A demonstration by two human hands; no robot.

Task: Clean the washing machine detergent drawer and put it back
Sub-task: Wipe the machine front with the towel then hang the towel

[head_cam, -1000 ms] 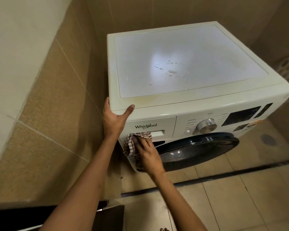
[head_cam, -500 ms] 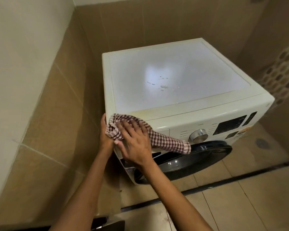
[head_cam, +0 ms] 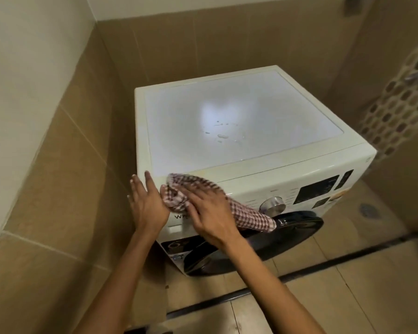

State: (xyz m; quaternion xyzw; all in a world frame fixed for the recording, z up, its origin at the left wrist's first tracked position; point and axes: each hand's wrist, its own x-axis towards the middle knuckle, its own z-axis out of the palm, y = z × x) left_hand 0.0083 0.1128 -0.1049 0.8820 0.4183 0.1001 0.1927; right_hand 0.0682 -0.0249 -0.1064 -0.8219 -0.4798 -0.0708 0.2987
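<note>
Both grips spread: my right hand [head_cam: 210,213] presses the cloth [head_cam: 250,213] onto the drawer [head_cam: 177,221] to wipe, left hand [head_cam: 146,206] bracing the machine [head_cam: 299,165].

One washing machine [head_cam: 227,121], one checked cloth [head_cam: 249,213], two hands [head_cam: 147,208] [head_cam: 210,218], one dial [head_cam: 274,205]
</note>
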